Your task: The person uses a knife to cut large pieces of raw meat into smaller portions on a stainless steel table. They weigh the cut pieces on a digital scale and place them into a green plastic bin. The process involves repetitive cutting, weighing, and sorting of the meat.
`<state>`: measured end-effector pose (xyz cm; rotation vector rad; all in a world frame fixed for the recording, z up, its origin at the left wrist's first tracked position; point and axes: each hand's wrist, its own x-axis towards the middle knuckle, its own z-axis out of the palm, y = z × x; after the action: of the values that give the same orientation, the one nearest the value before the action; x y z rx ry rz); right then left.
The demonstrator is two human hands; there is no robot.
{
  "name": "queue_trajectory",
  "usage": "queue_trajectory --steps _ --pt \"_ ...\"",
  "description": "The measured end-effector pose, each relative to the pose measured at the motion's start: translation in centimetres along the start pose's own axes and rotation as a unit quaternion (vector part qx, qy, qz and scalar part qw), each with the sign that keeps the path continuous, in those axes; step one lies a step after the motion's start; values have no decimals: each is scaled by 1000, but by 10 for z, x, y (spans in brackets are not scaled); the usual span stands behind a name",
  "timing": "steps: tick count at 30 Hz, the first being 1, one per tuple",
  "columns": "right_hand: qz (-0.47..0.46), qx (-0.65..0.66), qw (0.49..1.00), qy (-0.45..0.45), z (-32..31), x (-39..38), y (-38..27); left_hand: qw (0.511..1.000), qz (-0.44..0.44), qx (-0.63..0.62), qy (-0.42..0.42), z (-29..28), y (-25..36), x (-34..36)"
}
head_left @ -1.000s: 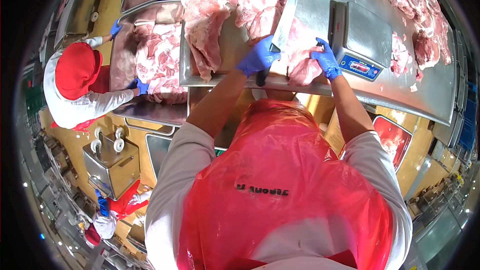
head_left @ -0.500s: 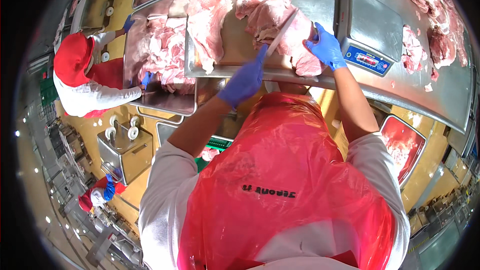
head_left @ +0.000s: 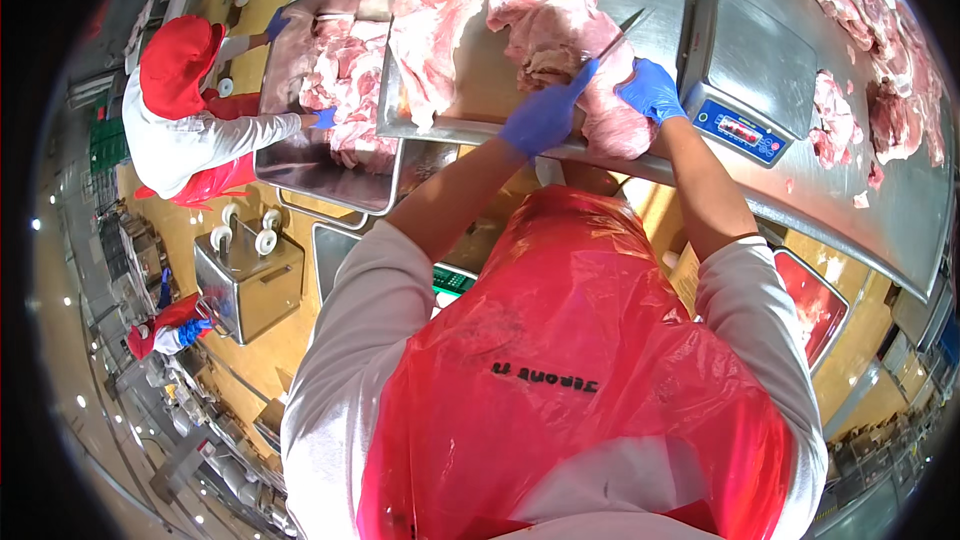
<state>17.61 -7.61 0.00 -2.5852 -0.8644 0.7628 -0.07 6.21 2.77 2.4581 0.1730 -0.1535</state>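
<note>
My left hand (head_left: 541, 118), in a blue glove, is closed around the handle of a knife (head_left: 621, 34) whose blade points up and to the right across a large piece of raw meat (head_left: 612, 116). That pale pink piece lies at the near edge of the metal table (head_left: 480, 112). My gloved right hand (head_left: 652, 91) grips its right side, fingers curled against the meat and partly hidden. More raw meat (head_left: 545, 0) is heaped just beyond, and a flat slab (head_left: 428, 35) lies to the left of it.
A bench scale (head_left: 755, 65) stands right of my right hand. Several meat pieces (head_left: 880, 30) lie at the far right. To the left, a co-worker (head_left: 185, 130) reaches into a metal bin (head_left: 325, 180) of meat. A wheeled metal cart (head_left: 250, 285) is on the floor.
My left hand has moved right and slightly up with the knife, the blade now farther right over the meat. The co-worker's near hand has shifted over the bin. My right hand stays on the piece.
</note>
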Motion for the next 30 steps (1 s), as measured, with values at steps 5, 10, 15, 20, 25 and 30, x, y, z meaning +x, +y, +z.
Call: queue_trajectory --steps 5,10,15,20,25,30 --pt "2 41 998 54 8 0 -7 996 -38 79 13 5 10 40" --pt "10 85 989 119 18 0 -5 997 -31 49 -51 -9 -5 -12" --pt "-45 135 978 152 24 1 -6 991 -65 -9 -120 -22 -27 -47" --pt "-178 93 970 135 11 -15 -30 994 102 -5 39 20 -63 29" --pt "-127 9 975 183 -15 -19 -27 992 120 -7 -44 15 -72 29" --pt "-118 2 951 287 -37 -13 -16 977 1 9 -212 -40 -74 -30"
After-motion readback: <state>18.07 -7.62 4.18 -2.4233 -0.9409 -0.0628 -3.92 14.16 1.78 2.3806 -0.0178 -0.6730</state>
